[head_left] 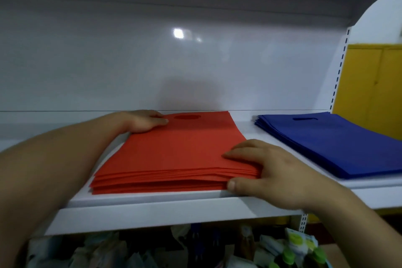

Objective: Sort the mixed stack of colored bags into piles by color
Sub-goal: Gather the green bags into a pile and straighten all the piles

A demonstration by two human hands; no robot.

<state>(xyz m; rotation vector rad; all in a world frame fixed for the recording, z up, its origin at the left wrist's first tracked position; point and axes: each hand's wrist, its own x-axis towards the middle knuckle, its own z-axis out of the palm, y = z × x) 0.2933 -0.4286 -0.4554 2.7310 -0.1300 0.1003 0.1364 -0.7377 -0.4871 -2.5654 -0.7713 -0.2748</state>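
On red pile (174, 154): right hand (267, 172)

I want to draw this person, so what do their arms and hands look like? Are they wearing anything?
The left forearm and right forearm are bare, with no sleeves in view. The left hand and right hand wear no gloves. No watch, bracelet or ring shows. The right thumbnail is short and unpainted.
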